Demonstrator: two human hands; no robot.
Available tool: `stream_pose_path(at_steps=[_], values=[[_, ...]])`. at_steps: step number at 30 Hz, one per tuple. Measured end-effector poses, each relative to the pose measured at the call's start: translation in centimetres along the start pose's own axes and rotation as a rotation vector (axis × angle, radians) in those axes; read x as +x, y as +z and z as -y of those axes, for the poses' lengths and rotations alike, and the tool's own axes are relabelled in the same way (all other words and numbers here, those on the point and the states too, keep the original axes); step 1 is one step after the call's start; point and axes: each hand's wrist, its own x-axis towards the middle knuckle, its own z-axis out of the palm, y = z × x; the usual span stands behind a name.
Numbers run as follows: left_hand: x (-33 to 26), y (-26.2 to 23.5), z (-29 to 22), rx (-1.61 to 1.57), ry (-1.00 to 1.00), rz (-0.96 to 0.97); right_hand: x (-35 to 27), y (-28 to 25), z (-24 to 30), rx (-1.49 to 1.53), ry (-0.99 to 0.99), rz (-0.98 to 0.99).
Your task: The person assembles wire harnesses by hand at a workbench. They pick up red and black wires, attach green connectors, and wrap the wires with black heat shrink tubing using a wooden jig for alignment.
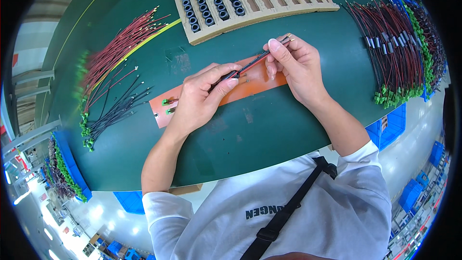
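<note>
My left hand [197,91] pinches a thin black and red wire pair [257,61] at its lower left end, near a dark sleeve-like piece partly hidden by the fingers. At the other end, my right hand [298,65] grips the pair between thumb and fingers, with pale metal tips poking out past them. The wires run taut and slanted between both hands. Beneath them lies an orange strip-shaped board [272,78] on the green table. Two small green connectors [169,106] show on that board beside my left wrist.
A cardboard tray [269,14] at the back holds rows of black rings [192,6]. Red wires [122,43] and black wires [115,110] with green connectors lie at left. More bundled wires [392,48] lie at right beside a blue bin [390,127]. Another blue bin [72,166] hangs at the left edge.
</note>
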Motion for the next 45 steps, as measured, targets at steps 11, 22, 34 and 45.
stream_pose_path(at_steps=[11,22,34,45], values=[[-0.3,0.4,-0.5,0.04,0.005,-0.001,-0.1,0.3,0.6,-0.155,-0.047,-0.065],[-0.5,1.2,-0.1,0.101,0.031,-0.138,0.1,-1.0,0.3,-0.421,-0.168,-0.024],[-0.8,1.3,0.8,0.252,0.19,-0.108,0.5,-0.8,1.1,-0.291,-0.095,-0.038],[-0.9,1.3,1.2,-0.001,0.157,-0.17,-0.3,0.9,0.5,-0.338,-0.15,0.01]])
